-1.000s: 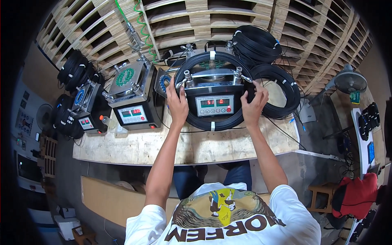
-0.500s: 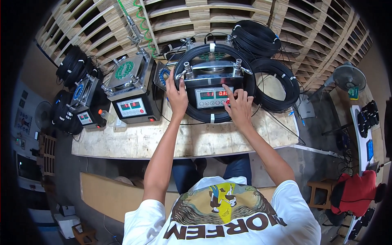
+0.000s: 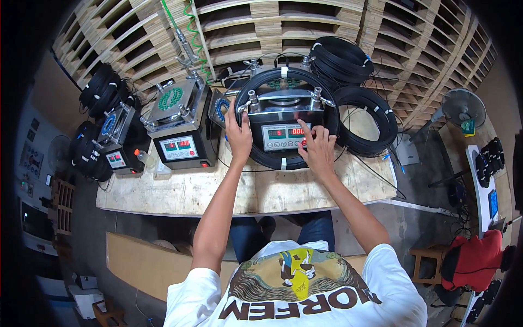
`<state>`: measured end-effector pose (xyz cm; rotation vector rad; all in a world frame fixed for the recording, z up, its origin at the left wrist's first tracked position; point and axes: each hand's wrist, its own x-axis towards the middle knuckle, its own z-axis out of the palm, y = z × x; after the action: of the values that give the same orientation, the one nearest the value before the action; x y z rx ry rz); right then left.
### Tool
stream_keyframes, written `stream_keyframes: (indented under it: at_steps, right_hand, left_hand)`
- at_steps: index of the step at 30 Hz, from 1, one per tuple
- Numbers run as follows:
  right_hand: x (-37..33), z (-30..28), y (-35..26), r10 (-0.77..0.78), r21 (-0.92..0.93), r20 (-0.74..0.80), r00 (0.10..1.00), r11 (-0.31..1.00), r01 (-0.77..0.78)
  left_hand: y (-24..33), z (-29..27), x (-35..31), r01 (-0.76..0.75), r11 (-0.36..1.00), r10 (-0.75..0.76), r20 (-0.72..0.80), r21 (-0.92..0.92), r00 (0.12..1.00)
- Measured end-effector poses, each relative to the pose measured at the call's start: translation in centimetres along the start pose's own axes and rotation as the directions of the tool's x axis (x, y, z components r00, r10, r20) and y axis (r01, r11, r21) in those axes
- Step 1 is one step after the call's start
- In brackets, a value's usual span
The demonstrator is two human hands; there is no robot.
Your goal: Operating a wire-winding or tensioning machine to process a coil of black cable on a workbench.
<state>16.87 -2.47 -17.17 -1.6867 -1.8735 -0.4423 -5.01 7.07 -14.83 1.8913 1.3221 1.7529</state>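
A black cable coil (image 3: pixel 256 159), bound with white tape, rings a dark box-shaped machine (image 3: pixel 283 115) with metal clamp posts on top. My left hand (image 3: pixel 238 136) is at the coil's left side, fingers along its outside and thumb towards the inner side, close to a metal lever. My right hand (image 3: pixel 320 151) holds nothing. Its index finger stretches to the right part of the control panel (image 3: pixel 279 145), by the red-lit display, and the other fingers are partly bent. Whether that fingertip presses the panel is hard to see.
Two similar machines, a larger one (image 3: pixel 182 126) and a smaller one (image 3: pixel 115 144), stand to the left. Near them is a small bottle with an orange cap (image 3: pixel 143 157). More black coils (image 3: pixel 364 121) lie at right. Wooden pallets (image 3: pixel 234 27) line the back; a fan (image 3: pixel 463 111) stands far right.
The readings on the panel in front of me and on the larger left machine have changed. Both hands keep nearly the same places; the whole view has shifted slightly.
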Motion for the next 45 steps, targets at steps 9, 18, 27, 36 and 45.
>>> stream_keyframes:
  at_steps: [9, 18, 27, 36, 45]
  right_hand:
    - [-2.4, 0.0, 1.6, 0.624, 0.587, -0.161, 0.765, 0.684, -0.434]
    - [2.4, 1.0, 2.7, 0.63, 0.644, -0.159, 0.76, 0.649, -0.404]
    - [5.0, 2.3, 4.5, 0.685, 0.755, -0.1, 0.721, 0.525, -0.393]
    - [5.1, 2.3, 5.5, 0.636, 0.809, -0.05, 0.77, 0.477, -0.342]
    - [4.4, 0.9, 5.2, 0.561, 0.722, -0.179, 0.808, 0.633, -0.279]
  left_hand:
    - [0.0, -0.6, -1.0, 0.13, 0.987, -0.138, -0.081, -0.096, 0.987]
    - [-1.8, -1.5, 2.3, 0.202, 0.967, -0.195, 0.06, -0.152, 0.979]
    - [-1.6, -0.2, 1.1, 0.262, 0.944, -0.27, -0.009, -0.202, 0.963]
    - [0.1, -0.6, 0.6, 0.17, 0.984, -0.172, -0.038, -0.049, 0.984]
    - [-0.6, -1.7, 0.9, 0.069, 0.997, -0.069, -0.026, -0.019, 0.997]
